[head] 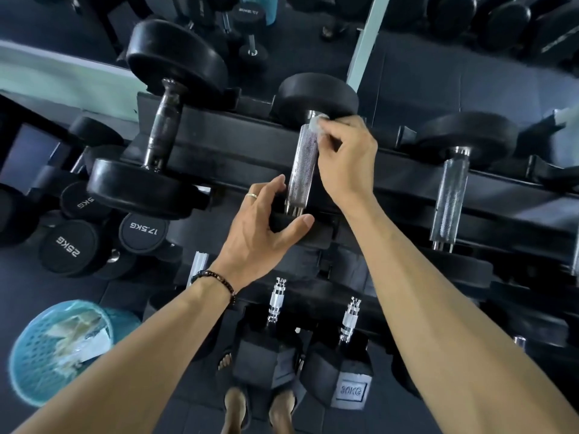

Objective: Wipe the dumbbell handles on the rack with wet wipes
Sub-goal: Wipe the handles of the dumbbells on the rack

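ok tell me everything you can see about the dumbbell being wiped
The middle dumbbell lies across the top tier of the rack, with a bright knurled metal handle and round black heads that look rubber. The right hand presses a white wet wipe on the handle's far end; the left hand grips the near head.

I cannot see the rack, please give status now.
Right hand pinches wet wipe on middle handle, far end. Left hand grips near head. Nothing in the way.
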`<state>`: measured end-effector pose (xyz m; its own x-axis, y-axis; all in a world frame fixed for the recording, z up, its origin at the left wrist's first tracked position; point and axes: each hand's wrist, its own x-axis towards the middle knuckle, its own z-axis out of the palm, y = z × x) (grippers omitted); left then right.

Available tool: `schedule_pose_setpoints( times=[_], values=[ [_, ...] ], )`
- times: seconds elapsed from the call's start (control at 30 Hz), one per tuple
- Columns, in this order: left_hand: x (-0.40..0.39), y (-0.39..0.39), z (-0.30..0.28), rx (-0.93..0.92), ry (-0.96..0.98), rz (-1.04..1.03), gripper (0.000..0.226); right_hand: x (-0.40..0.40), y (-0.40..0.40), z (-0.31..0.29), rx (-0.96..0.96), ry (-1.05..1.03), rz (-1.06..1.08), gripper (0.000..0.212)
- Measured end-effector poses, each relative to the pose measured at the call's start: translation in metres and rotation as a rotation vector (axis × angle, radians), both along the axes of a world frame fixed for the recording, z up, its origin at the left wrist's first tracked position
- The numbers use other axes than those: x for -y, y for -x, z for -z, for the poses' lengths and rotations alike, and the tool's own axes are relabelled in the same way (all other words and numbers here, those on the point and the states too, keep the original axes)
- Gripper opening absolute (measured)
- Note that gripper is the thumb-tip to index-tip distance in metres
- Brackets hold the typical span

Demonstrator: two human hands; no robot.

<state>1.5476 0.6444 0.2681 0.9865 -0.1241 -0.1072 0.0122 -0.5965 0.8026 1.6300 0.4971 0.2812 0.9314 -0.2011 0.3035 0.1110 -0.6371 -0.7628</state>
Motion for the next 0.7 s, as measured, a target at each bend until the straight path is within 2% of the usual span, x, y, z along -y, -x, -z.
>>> schedule_pose_setpoints(
  times=[0.27, 0.37, 0.5, 0.6, 0.7],
  values=[
    [0.001, 0.000, -0.003, -0.006, -0.002, -0.004, 0.079, 0.009, 0.040, 0.001, -0.110, 0.019, -0.202, 0.014],
    [0.000, 0.000, -0.002, -0.016, -0.001, -0.005, 0.076, 0.009, 0.018, -0.002, -0.053, 0.018, -0.148, 0.011],
    [0.000, 0.000, -0.003, -0.019, -0.012, -0.004, 0.075, 0.007, 0.008, 0.000, -0.068, -0.046, -0.079, 0.018],
    [0.001, 0.001, -0.003, -0.031, -0.015, -0.019, 0.076, 0.010, 0.036, 0.002, -0.131, 0.013, -0.171, 0.012],
    [0.003, 0.004, -0.004, -0.037, -0.022, -0.038, 0.079, 0.014, 0.056, 0.000, -0.225, 0.045, -0.289, 0.015]
  ],
)
